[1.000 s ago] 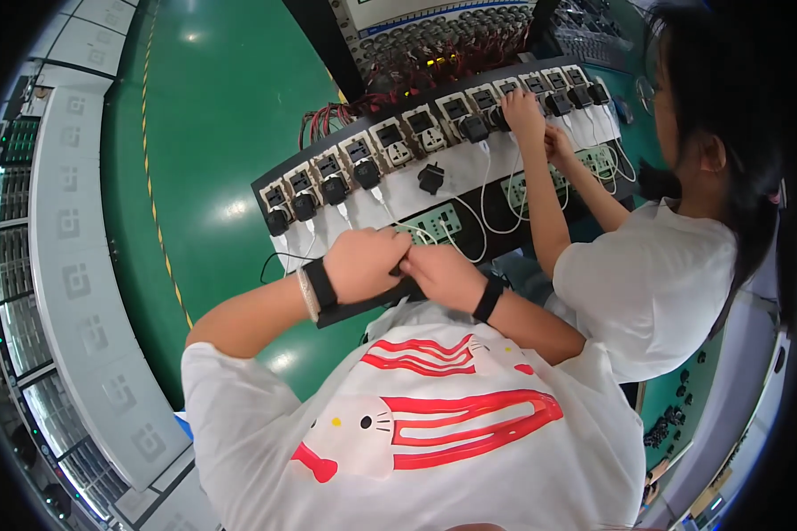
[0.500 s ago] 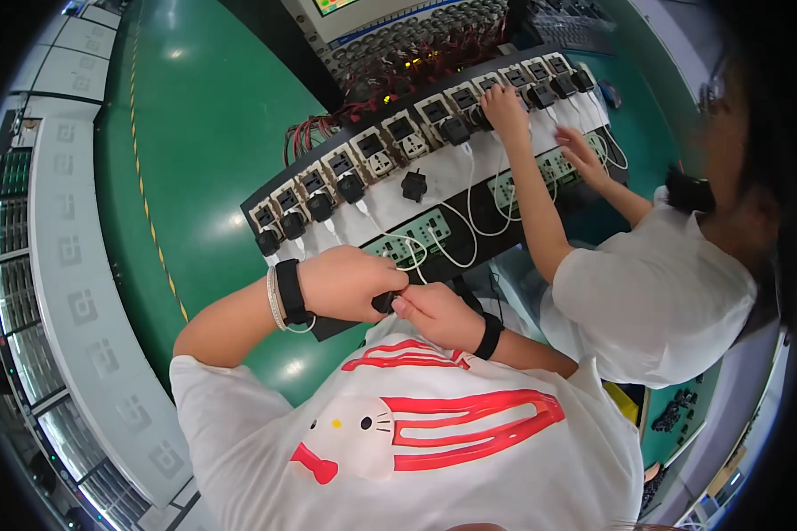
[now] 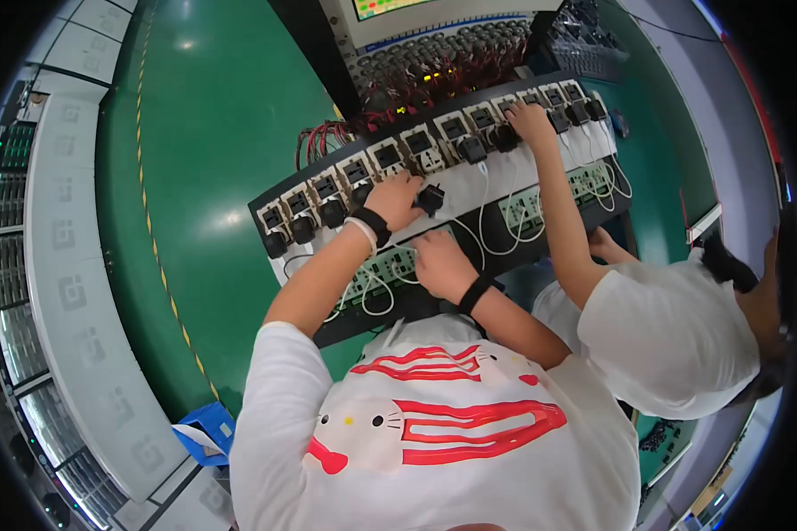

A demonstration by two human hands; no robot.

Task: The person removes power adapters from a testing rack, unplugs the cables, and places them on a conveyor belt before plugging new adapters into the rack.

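My left hand (image 3: 393,202) is at the sloped row of sockets, fingers curled over the lower part of a socket (image 3: 386,157); whatever they grip is hidden under them. Beside its fingertips a loose black power adapter (image 3: 430,199) lies on the white panel. My right hand (image 3: 443,264) reaches over a green circuit board (image 3: 383,268) with white cables, its fingers drawn together near the ports; what they hold cannot be made out. Black adapters (image 3: 332,211) sit in several sockets left of my left hand, and another adapter (image 3: 472,149) with a white cable sits to its right.
At my right a co-worker's hand (image 3: 530,122) rests on the same socket row, above a second green board (image 3: 515,212). Behind the row stand red wires (image 3: 321,146) and a rack with a lit screen (image 3: 394,7). A blue bin (image 3: 211,432) stands at lower left.
My hands, together around a small black object in front of my shirt, have parted. The left has gone up to the sockets, the right to the green board. A blue bin now shows.
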